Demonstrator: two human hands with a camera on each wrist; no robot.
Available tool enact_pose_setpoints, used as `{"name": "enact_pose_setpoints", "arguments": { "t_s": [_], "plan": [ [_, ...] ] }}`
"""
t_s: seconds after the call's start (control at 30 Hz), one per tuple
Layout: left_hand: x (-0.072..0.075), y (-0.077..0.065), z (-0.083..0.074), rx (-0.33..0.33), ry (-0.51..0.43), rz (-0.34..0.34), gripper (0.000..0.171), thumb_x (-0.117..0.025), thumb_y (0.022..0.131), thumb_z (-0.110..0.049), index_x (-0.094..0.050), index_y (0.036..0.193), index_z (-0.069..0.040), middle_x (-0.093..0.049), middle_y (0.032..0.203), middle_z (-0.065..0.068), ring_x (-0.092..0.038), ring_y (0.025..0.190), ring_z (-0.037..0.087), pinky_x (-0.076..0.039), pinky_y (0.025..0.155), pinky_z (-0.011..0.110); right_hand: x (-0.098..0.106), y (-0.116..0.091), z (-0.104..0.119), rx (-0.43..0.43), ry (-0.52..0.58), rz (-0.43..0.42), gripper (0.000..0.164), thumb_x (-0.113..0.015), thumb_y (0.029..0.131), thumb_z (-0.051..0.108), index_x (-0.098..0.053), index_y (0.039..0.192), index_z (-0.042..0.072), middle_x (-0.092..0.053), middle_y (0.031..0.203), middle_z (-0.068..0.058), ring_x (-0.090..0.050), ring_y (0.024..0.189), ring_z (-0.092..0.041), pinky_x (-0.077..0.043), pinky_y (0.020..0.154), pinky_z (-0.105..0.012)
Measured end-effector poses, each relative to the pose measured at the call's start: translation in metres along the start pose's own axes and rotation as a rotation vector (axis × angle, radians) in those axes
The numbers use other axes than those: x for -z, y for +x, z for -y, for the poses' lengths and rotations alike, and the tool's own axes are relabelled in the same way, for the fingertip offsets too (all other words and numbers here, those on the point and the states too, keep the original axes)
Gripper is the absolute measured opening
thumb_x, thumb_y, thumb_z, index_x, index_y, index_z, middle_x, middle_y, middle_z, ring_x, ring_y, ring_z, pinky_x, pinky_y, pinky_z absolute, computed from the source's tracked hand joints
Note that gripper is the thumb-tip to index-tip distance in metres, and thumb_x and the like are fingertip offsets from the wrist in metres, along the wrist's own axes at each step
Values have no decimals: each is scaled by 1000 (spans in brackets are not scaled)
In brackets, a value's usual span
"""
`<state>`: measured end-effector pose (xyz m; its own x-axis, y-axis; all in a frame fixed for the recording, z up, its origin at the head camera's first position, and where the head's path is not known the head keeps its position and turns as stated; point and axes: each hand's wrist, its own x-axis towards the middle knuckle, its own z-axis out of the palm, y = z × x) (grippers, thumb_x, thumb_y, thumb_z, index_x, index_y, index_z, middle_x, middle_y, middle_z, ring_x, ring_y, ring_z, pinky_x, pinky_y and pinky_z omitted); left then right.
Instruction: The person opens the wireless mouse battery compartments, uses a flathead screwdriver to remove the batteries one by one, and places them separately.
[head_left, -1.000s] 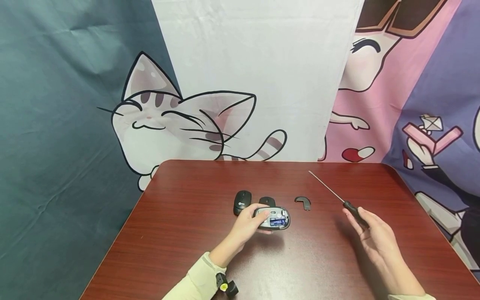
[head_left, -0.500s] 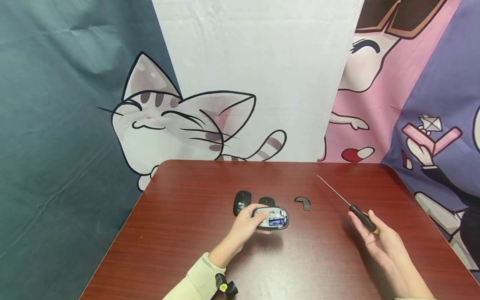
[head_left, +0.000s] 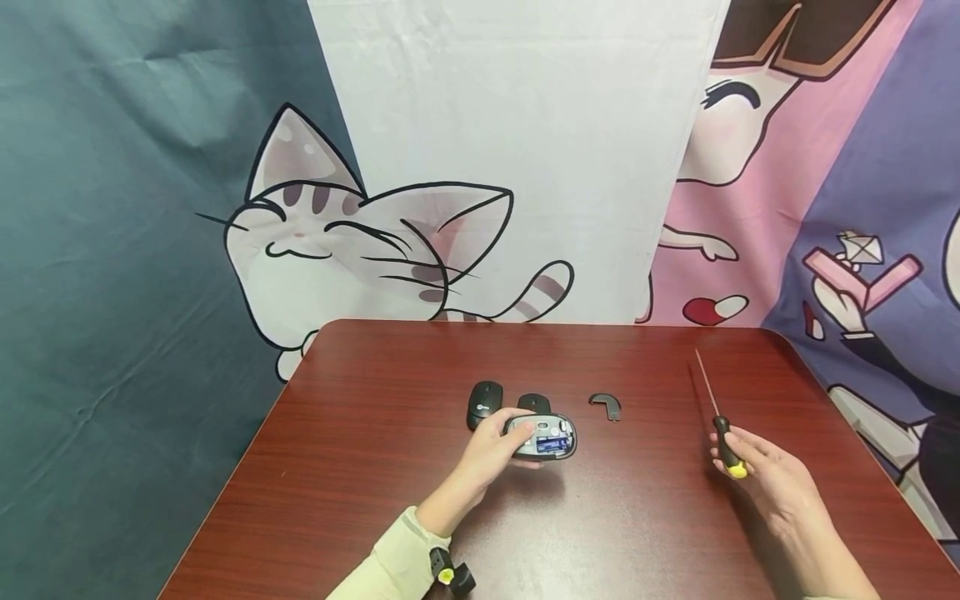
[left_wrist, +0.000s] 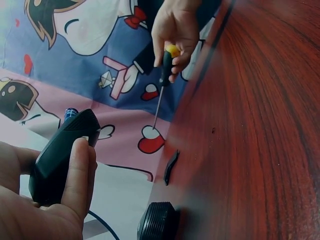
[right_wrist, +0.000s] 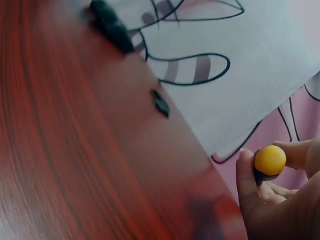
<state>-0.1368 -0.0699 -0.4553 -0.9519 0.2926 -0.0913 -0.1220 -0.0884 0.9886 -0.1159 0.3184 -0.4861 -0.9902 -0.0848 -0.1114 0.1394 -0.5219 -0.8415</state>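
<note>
In the head view my left hand point(head_left: 486, 450) grips an open computer mouse point(head_left: 543, 436), its underside turned up and blue batteries point(head_left: 553, 443) showing in the bay. The left wrist view shows the mouse's dark shell point(left_wrist: 65, 155) from the side, a blue battery end point(left_wrist: 70, 114) standing out past its edge. To the right, my right hand point(head_left: 776, 479) holds a screwdriver point(head_left: 724, 442) by its black handle with a yellow end, the thin shaft pointing away from me. From the right wrist, the yellow handle end point(right_wrist: 270, 160) sits between thumb and fingers.
A black mouse point(head_left: 485, 403) lies on the brown table point(head_left: 360, 500) behind the left hand. Another dark mouse point(head_left: 534, 403) is partly hidden by the held one. A curved black cover point(head_left: 607, 406) lies to their right. A printed cloth point(head_left: 525, 125) hangs behind the table.
My right hand has moved right, and the screwdriver has swung from pointing left to pointing nearly straight away; its yellow end now shows. My left hand and the mouse have barely moved.
</note>
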Motion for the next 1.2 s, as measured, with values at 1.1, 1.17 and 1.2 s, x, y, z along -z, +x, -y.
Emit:
{"name": "enact_pose_setpoints", "arguments": {
  "t_s": [1.1, 1.17, 1.2],
  "plan": [
    [1, -1, 1, 1, 3, 9, 37, -59, 92, -24, -54, 120, -1, -65, 100, 17, -68, 77, 24, -57, 71, 51, 15, 0, 13, 87, -1665, -363, 49, -58, 89, 37, -56, 121, -1, -55, 113, -34, -46, 100, -61, -43, 69, -59],
    [1, -1, 1, 2, 1, 9, 38, -59, 92, -24, -54, 120, 0, -65, 100, 17, -69, 77, 24, -57, 71, 51, 14, 0, 13, 90, -1690, -365, 48, -60, 88, 35, -56, 120, -1, -54, 113, -36, -46, 98, -61, -43, 65, -58],
    [1, -1, 1, 0, 1, 10, 38, -59, 92, -24, -54, 120, 0, -65, 100, 17, -69, 77, 24, -57, 71, 51, 14, 0, 13, 91, -1698, -365, 48, -60, 87, 35, -56, 119, -1, -54, 112, -35, -47, 97, -61, -43, 64, -57]
  ]
}}
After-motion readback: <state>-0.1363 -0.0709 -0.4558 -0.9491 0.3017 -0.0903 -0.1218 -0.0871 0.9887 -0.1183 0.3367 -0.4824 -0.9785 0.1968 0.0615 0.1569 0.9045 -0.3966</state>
